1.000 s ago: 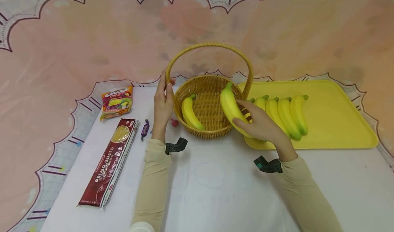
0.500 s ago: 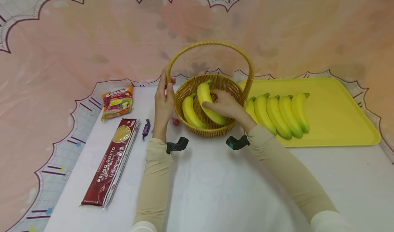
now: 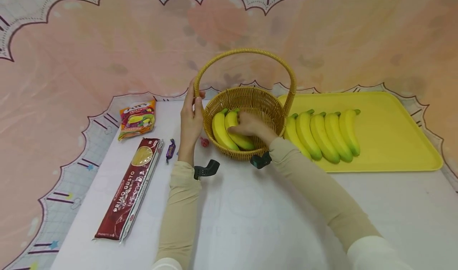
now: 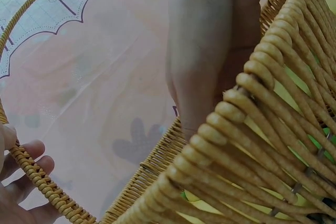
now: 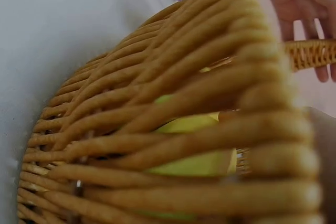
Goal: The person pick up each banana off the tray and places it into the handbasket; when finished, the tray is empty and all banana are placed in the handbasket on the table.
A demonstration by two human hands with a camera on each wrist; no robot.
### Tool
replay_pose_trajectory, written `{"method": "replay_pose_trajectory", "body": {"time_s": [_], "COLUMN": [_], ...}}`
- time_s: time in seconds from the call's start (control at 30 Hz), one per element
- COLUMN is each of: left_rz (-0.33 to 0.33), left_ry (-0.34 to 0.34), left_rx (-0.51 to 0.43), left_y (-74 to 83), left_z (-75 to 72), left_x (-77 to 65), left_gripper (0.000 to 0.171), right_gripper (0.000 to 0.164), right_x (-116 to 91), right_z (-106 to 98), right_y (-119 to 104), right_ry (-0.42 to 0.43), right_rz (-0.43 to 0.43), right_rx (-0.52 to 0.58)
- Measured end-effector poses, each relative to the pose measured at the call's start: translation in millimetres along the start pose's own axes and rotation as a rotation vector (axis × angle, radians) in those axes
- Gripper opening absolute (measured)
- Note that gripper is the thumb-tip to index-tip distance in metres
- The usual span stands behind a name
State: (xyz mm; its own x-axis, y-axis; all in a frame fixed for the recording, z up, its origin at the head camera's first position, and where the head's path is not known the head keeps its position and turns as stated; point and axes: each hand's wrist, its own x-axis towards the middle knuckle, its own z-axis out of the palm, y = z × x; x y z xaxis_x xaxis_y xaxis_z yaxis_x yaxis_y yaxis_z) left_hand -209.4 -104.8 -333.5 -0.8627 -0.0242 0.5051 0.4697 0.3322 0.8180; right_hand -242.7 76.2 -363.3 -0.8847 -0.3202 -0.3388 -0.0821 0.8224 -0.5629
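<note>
Seven bananas (image 3: pixel 222 133) in all, by my count: two inside one basket (image 3: pixel 252 97), five on one tray (image 3: pixel 391 136) at three o'clock from it. Towards nine lies one snack bag (image 3: pixel 137 120); towards eight, one long packet (image 3: pixel 129 190), one purple sweet (image 3: pixel 170 150) and one red sweet (image 3: pixel 204 142). Also one left hand (image 3: pixel 191 123), one right hand (image 3: pixel 251 125).

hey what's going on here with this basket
A person's right hand reaches into a wicker basket and holds a banana beside another banana already lying there. The left hand grips the basket's handle. Five more bananas sit in a row on the yellow tray to the right; a snack bag and a long red packet lie to the left.
</note>
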Motion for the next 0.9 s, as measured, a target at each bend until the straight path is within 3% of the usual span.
{"method": "replay_pose_trajectory", "body": {"time_s": [0.23,0.43,0.57,0.7,0.8,0.9], "left_rz": [-0.008,0.004,0.017,0.019,0.009,0.003], "left_ry": [-0.007,0.000,0.011,0.028,0.024,0.011], "left_rx": [0.002,0.004,0.023,0.032,0.019,0.018], "left_y": [-0.2,2.6,-18.6,-35.8,-31.6,-16.8], "left_z": [1.2,-0.3,-0.9,1.0,2.0,1.4], "left_x": [1.1,2.7,6.1,8.2,5.3,2.0], "left_gripper": [0.046,0.046,0.047,0.047,0.048,0.047], "right_gripper": [0.081,0.057,0.043,0.038,0.038,0.038], "right_x": [-4.7,-29.9,-53.7,-76.8,-94.9,-111.3], "right_z": [-0.8,-12.7,-16.8,-23.3,-29.6,-36.6], "right_y": [12.4,27.1,37.9,58.7,81.5,108.5], "right_ry": [-0.002,0.096,0.212,0.312,0.362,0.422], "right_rz": [-0.039,-0.191,-0.285,-0.297,-0.282,-0.228], "right_rx": [0.054,0.149,0.170,0.207,0.227,0.239]}}
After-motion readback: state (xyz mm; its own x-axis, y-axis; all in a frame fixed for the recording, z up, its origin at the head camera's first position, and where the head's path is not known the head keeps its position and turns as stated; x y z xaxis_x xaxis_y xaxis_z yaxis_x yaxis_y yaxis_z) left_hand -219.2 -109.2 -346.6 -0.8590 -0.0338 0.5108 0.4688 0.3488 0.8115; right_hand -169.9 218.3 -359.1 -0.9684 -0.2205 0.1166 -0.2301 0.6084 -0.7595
